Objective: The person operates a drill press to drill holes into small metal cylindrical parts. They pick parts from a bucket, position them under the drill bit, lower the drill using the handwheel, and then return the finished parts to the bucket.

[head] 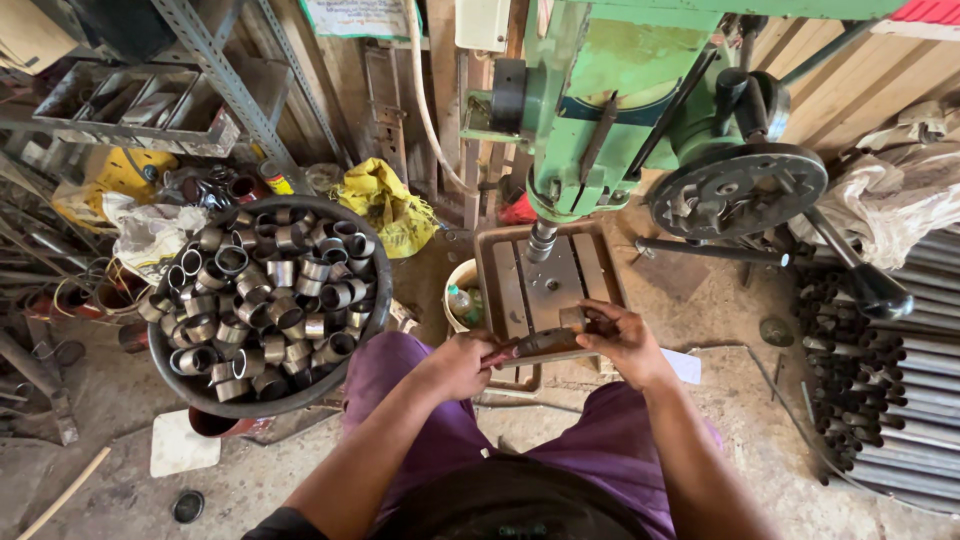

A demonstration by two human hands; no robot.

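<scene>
A long reddish-brown tool (535,345) is held across the front edge of the drill press table (510,290), beneath the chuck (541,240) of the green drill press (610,110). The left hand (462,365) is closed around the tool's near end, fingers wrapped fully. The right hand (625,343) is curled over the tool's far end, where a small metal ring (573,318) is seen just beside the fingertips; whether the ring is gripped cannot be told. A round black basin (372,310) filled with short metal pipe rings (265,305) stands just beside the left forearm. Stacked steel tubes (880,390) lie well apart, on the right.
</scene>
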